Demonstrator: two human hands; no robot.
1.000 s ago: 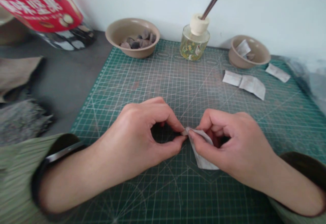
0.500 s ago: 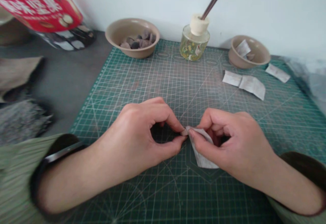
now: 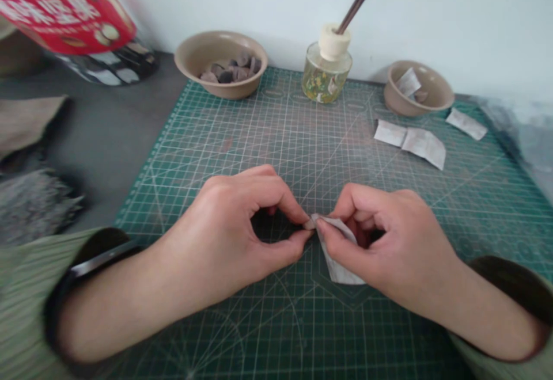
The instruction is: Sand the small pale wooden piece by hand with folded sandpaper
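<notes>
Two hands [image 3: 228, 219] [image 3: 393, 236], tight on one grey sheet [image 3: 341, 272]; green mat [image 3: 276, 138] beneath

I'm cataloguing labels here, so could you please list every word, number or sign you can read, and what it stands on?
"味坚果": white characters on the red package; the character before them is unclear.
Smaller lines above and below: too blurred to read.
Green cutting mat: any edge markings too small to read.

Behind the held paper [image 3: 339, 268], a bottle [image 3: 327, 78] stands between left bowl [image 3: 235, 90] and right bowl [image 3: 400, 104].
</notes>
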